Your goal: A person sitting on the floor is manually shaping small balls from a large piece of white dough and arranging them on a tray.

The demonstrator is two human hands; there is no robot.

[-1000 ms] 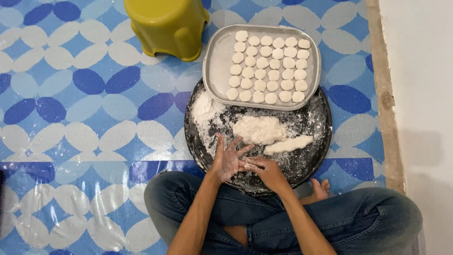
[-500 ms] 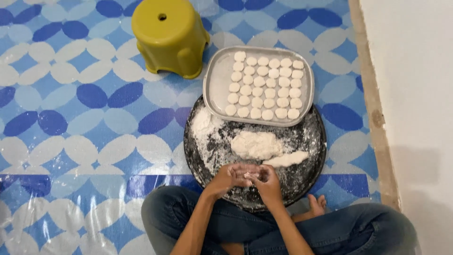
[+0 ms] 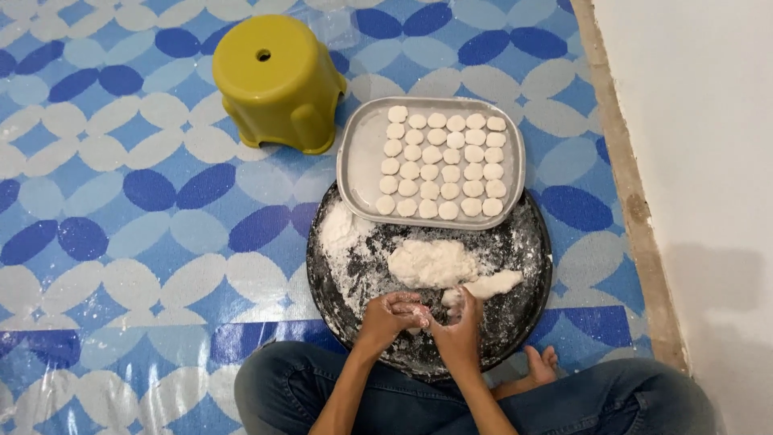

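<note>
Dough piece (image 3: pixel 419 309), soft white | left hand (image 3: pixel 386 316), right hand (image 3: pixel 460 326) cupped together around it

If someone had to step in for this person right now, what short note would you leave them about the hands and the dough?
Left hand and right hand: together over the near side of the round dark floured tray, working a small bit of white dough between them; grip not clear.
Things: big lump of white dough and a smaller strip lie mid-tray. The grey rectangular tray rests on the far rim.
Done: rows of small round white dough pieces fill its right part.
Left: the lump and strip unshaped; the grey tray's left part bare.
</note>
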